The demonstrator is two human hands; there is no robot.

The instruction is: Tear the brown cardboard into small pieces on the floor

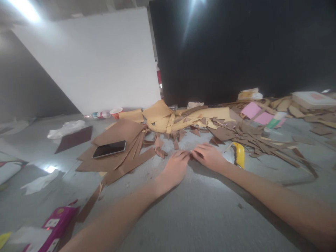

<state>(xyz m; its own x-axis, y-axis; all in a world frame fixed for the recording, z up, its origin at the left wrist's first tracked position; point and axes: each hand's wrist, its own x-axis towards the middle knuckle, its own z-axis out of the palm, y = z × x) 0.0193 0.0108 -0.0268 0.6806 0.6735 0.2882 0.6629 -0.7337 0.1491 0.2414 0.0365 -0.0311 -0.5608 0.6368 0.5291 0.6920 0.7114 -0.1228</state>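
My left hand (176,168) and my right hand (209,157) meet fingertip to fingertip low over the grey tabletop (199,217). The fingers of both are bent and pressed together around something small and dark brown; blur and the fingers hide what it is. Just beyond my left hand lies a folded brown paper strip (160,151). Brown triangular paper scraps (181,134) are scattered ahead of both hands. Right of my right hand sits a yellow curved object (239,155), its kind unclear.
On the left, a phone (109,149) rests on brown paper sheets (123,131). A magenta box (59,224) stands front left. Cut strips (244,134), pink paper (252,110) and a green-labelled bottle (275,120) lie on the right. White (99,59) and black (236,49) panels rise behind.
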